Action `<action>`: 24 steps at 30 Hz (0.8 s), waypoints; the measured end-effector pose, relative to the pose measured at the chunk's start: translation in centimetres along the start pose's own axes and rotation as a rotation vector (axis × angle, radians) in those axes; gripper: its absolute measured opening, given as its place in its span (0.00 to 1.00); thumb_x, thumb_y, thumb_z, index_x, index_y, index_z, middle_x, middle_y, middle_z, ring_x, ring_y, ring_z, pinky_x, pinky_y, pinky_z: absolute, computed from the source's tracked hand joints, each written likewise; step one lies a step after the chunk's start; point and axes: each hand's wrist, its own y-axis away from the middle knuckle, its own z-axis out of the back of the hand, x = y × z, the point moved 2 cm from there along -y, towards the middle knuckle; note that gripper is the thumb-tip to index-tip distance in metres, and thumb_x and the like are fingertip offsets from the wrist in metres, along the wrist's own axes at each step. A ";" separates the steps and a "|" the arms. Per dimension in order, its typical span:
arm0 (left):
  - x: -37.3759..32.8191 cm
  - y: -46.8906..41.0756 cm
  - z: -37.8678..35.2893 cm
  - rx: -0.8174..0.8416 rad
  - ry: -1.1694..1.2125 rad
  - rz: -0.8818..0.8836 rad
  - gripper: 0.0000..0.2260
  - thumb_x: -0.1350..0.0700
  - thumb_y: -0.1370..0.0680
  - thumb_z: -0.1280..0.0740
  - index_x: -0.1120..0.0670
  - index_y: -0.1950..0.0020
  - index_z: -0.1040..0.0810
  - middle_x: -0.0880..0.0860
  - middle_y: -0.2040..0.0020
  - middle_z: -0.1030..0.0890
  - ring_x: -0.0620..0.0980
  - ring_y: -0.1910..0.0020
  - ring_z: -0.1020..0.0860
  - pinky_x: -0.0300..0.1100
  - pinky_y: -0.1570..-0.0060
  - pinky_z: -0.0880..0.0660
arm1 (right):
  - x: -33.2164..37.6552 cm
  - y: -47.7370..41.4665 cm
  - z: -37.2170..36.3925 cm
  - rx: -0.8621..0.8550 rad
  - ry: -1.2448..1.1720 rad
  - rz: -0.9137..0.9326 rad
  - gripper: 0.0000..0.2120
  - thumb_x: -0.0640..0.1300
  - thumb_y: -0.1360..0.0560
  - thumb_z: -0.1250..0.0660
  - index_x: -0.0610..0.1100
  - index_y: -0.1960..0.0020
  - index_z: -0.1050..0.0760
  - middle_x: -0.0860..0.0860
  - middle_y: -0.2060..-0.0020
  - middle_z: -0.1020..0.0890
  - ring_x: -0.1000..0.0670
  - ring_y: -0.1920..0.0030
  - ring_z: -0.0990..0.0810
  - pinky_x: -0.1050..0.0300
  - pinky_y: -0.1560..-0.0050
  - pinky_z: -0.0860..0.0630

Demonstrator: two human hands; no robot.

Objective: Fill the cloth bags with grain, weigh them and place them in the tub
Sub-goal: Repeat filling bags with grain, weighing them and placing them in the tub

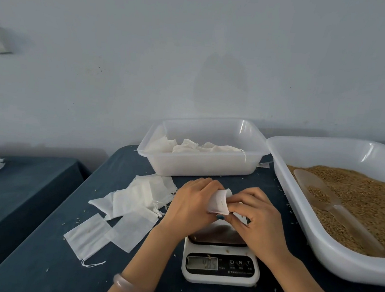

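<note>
Pale blue-grey wall (pixel 125 47) at the back, and a table (pixel 37 260) under a dark blue cloth takes up most of the bottom half.

Biggest thing on it is the white tray (pixel 330 258) on the right, loaded with brown grain (pixel 357 197). A clear scoop (pixel 318 191) lies in the grain with its handle toward the person, probably so the right hand can grab it without reaching across. Behind the work spot sits the tub (pixel 199 167), with a few filled bags (pixel 198 147) slumped inside. It's far enough back to stay out of the way but looks like an easy drop-off.

On the left there's a loose pile of empty bags (pixel 132 205), flat and overlapping, drawstrings trailing, so the supply sits by the left hand. The scale (pixel 220 264) is dead centre, closest to the person, between the empties and the grain. Its display (pixel 202 262) is lit but too blurry to read.

Now the hands. The left hand (pixel 191 201) has its fingers curled round one end of a small cloth bag (pixel 220 200), and the right hand (pixel 255 212) pinches the other end. The bag sits right between them, above the far end of the scale. Whether it touches the platform is hidden behind the hands. Can't tell if there's grain in it either. Best guess is the person is working the mouth open or pulling it closed. Stray grains dot the cloth all around.
</note>
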 end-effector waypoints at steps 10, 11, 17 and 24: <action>1.6 0.0 -0.8 -0.001 0.091 0.121 0.15 0.58 0.32 0.22 0.58 0.49 0.21 0.51 0.53 0.21 0.52 0.53 0.25 0.43 0.58 0.28 | 0.3 -0.3 0.8 -0.126 -0.076 -0.023 0.08 0.55 0.28 0.26 0.52 0.54 0.17 0.61 0.55 0.19 0.55 0.50 0.24 0.64 0.51 0.28; 1.8 0.0 -0.8 0.004 0.134 0.160 0.15 0.58 0.31 0.22 0.57 0.48 0.22 0.48 0.52 0.23 0.50 0.52 0.26 0.41 0.56 0.30 | 0.4 -0.4 1.0 -0.140 -0.094 -0.035 0.08 0.54 0.28 0.26 0.52 0.53 0.18 0.61 0.55 0.20 0.56 0.50 0.24 0.65 0.52 0.28; 2.3 0.2 -0.7 -0.024 0.095 0.313 0.19 0.40 0.30 0.26 0.46 0.46 0.28 0.37 0.51 0.29 0.37 0.53 0.30 0.27 0.63 0.36 | 1.3 -0.4 1.3 -0.181 -0.149 -0.136 0.07 0.45 0.27 0.35 0.49 0.50 0.24 0.65 0.53 0.26 0.63 0.56 0.28 0.73 0.57 0.32; 3.2 0.5 -0.7 -0.039 0.044 0.398 0.19 0.40 0.30 0.26 0.43 0.48 0.31 0.38 0.57 0.28 0.40 0.56 0.30 0.39 0.63 0.33 | 5.0 -4.2 4.7 -0.084 0.082 0.004 0.06 0.46 0.27 0.38 0.54 0.57 0.22 0.60 0.58 0.22 0.58 0.53 0.27 0.68 0.60 0.30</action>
